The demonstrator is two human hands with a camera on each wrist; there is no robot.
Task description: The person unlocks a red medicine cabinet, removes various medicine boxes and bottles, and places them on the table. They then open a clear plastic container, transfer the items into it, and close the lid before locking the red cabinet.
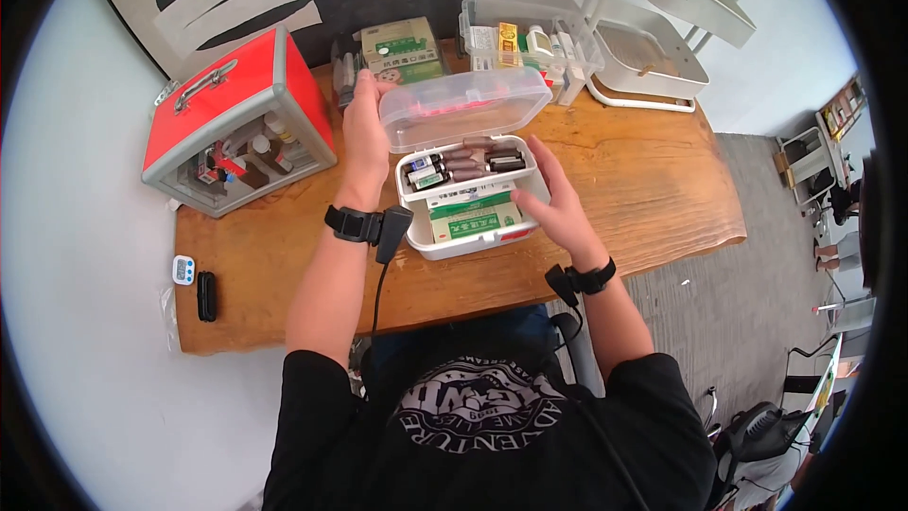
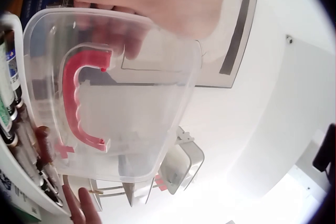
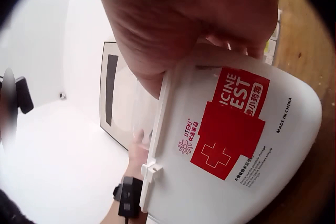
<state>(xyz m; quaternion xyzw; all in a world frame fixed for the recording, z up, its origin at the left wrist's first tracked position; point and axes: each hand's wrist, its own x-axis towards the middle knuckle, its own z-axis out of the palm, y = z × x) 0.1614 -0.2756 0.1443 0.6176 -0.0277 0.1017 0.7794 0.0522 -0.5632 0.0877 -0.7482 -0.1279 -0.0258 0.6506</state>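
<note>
A white medicine box stands on the table with its clear lid raised. Its upper tray holds several small brown bottles; green-and-white cartons lie in front. My left hand is at the lid's left edge, its fingers showing through the plastic behind it. The lid carries a red handle. At the box's right end, my right hand spans the rim, thumb over the cartons and fingers along the outside. A red cross label marks the box front.
A red first-aid case stands at the left. Behind the lid are a green carton and a clear bin of medicine packs. A white rack is at the back right. A timer and black case lie front left.
</note>
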